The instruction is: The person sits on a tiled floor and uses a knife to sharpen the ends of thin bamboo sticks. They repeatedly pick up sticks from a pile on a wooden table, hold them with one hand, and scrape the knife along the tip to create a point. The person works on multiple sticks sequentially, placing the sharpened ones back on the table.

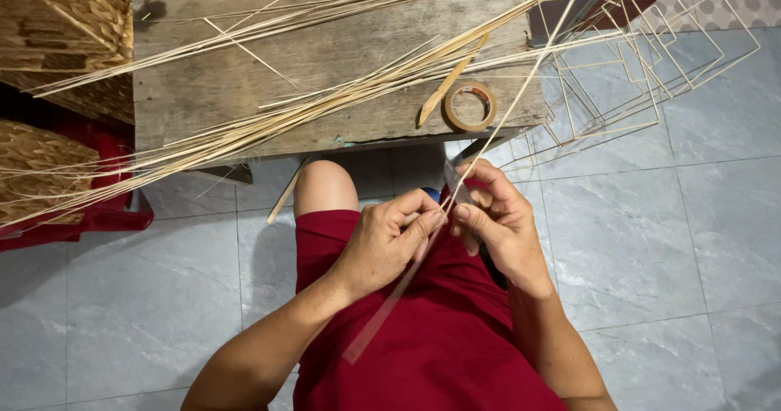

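Both hands pinching one thin pale strip (443, 207) over the red lap: left hand (382, 244) gripping low, right hand (496, 220) clamped just above. Strip running far-right across the rough wooden tabletop (244, 85). Flat splints (268, 126) fanned there; tape roll (469, 106) at its right near edge. Woven baskets (49, 167) left.
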